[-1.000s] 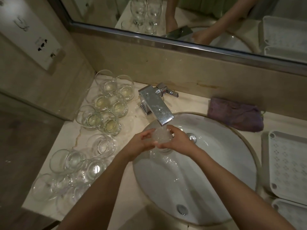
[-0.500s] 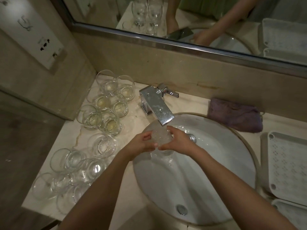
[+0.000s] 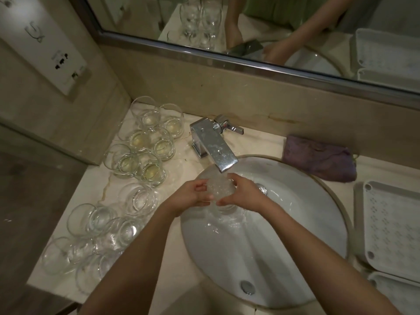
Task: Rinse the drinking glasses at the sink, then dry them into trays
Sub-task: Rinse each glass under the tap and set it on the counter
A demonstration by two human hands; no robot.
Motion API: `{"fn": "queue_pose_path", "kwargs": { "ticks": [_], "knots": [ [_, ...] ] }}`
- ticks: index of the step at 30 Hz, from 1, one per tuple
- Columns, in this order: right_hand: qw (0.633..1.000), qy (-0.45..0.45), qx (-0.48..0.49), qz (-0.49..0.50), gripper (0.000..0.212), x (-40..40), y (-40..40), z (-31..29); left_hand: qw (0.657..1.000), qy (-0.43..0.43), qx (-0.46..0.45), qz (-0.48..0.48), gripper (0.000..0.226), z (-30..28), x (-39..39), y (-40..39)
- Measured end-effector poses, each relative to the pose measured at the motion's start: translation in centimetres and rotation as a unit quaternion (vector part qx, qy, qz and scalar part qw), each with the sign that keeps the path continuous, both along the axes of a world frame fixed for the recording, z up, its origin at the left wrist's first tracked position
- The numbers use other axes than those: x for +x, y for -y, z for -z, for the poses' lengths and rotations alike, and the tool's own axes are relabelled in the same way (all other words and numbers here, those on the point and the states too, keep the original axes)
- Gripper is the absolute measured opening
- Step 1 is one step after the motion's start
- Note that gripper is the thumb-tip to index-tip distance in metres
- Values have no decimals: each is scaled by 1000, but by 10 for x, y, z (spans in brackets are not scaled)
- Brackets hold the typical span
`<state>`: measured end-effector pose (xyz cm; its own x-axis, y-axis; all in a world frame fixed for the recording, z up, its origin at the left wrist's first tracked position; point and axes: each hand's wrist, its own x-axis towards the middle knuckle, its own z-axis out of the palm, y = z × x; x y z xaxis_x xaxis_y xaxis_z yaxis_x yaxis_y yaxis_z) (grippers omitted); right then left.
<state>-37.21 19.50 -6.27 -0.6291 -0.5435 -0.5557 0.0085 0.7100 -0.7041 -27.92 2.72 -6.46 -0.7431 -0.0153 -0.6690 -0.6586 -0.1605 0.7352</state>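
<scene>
The rinsing step is in hand: a clear tumbler (image 3: pixel 220 188) sits directly under the spout of the chrome faucet (image 3: pixel 212 145), at the 12 o'clock edge of the white basin (image 3: pixel 284 258), with water spilling over it and down toward the drain. The left hand (image 3: pixel 189 195) curls its fingers around the tumbler's 9 o'clock side, and the right hand (image 3: pixel 244 193) wraps it from 3 o'clock, so both grip the same glass. On the marble counter (image 3: pixel 181 280) at 9 o'clock of the basin stand the unwashed glasses (image 3: pixel 145 147), some with yellowish dregs, and nearer ones (image 3: pixel 100 230) that look clear. A purple cloth (image 3: pixel 318 159) lies at 2 o'clock and the white perforated tray (image 3: pixel 393 226) at 3 o'clock. Next, I judge, the wet, slippery tumbler needs tipping out, then carrying across to the cloth with a firm hold.
</scene>
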Motion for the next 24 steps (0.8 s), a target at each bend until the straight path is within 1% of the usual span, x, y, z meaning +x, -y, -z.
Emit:
{"fn": "queue_pose_path", "kwargs": {
  "ticks": [2,5,7,9,11,12,13,14,15,17,20,22,24],
  "knots": [
    [1000,23,-2,1,79,-7,-5,-2,1000,-7,-24,10,51,-3,-4,-7],
    [989,41,-91,107,72,10,-19,8,993,-68,-93,27,56,-11,-14,-23],
    [979,8,-133,156,72,28,-22,16,990,-89,-100,33,64,-10,-16,-28],
    [982,-58,-120,132,71,34,-17,20,992,-87,-84,23,66,-5,-12,-25],
    [990,-113,-66,48,82,26,-8,20,994,-77,-72,-1,65,2,-5,-20],
    [992,-122,-32,7,86,21,-5,16,995,-75,-71,-11,63,5,-1,-18],
    [993,-117,-12,-14,89,16,-2,13,994,-76,-76,-14,60,7,1,-16],
    [995,-96,-11,-10,90,12,-1,11,993,-81,-86,-11,59,8,1,-15],
    [997,-65,-29,16,90,10,-1,9,992,-87,-94,-4,59,7,0,-15],
    [994,1,-69,91,89,12,-4,8,989,-92,-112,19,61,4,-7,-14],
    [969,78,-138,191,76,20,-7,8,983,-98,-147,47,56,-3,-14,-17],
    [953,100,-153,243,67,25,-5,6,981,-100,-165,30,49,1,-13,-17],
    [927,145,-156,309,66,28,0,6,977,-99,-187,15,46,9,-7,-15]
  ]
}}
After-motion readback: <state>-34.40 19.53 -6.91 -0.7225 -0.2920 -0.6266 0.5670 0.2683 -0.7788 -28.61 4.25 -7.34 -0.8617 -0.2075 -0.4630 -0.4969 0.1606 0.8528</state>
